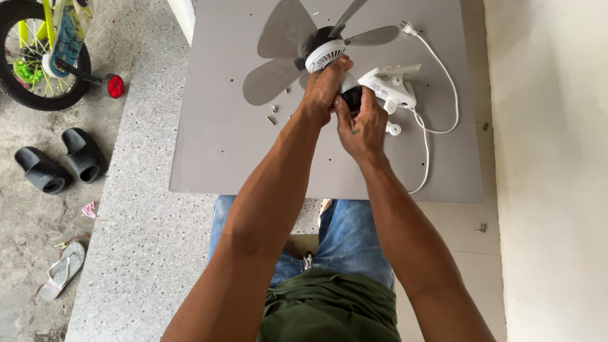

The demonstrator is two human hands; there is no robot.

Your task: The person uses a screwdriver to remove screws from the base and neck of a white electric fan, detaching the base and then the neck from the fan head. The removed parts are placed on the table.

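The left hand [324, 87] is gripping closed around the white motor housing of the grey-bladed small fan [324, 56] above the grey flat board [215, 145], while the right hand [360, 123] is pinching shut on its dark rear end; the housing is best kept steady and square, clear of the loose small screws [272, 119].

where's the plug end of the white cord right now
In the head view the plug lies near the grey board's far right corner, past the tip of the fan blade and beyond the white clip base.
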